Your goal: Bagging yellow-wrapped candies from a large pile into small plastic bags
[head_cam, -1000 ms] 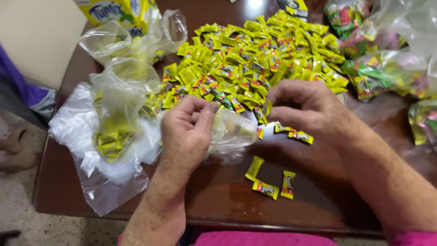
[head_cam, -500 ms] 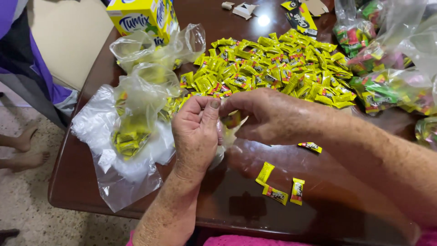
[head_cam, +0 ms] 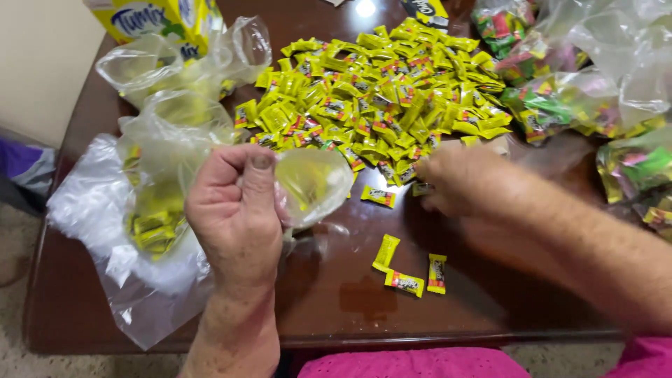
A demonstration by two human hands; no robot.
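Observation:
My left hand [head_cam: 238, 210] is closed around the neck of a small clear plastic bag [head_cam: 315, 183] and holds it above the dark wooden table [head_cam: 336, 301]. My right hand [head_cam: 458, 178] reaches, blurred, to the near edge of a big heap of yellow wrapped candies [head_cam: 371, 98]; whether it holds a candy cannot be told. One loose candy [head_cam: 379, 197] lies between my hands. Three more candies [head_cam: 409, 266] lie nearer me on the table.
Clear bags holding yellow candies [head_cam: 150, 210] pile up at the left. A yellow box [head_cam: 157, 21] stands at the back left. Bags of mixed coloured sweets [head_cam: 574, 105] crowd the right side. The table's front edge runs just before my pink clothing [head_cam: 413, 364].
My right hand has left the small bag and moved right toward the candy heap. My left hand keeps the bag and has lifted it a little.

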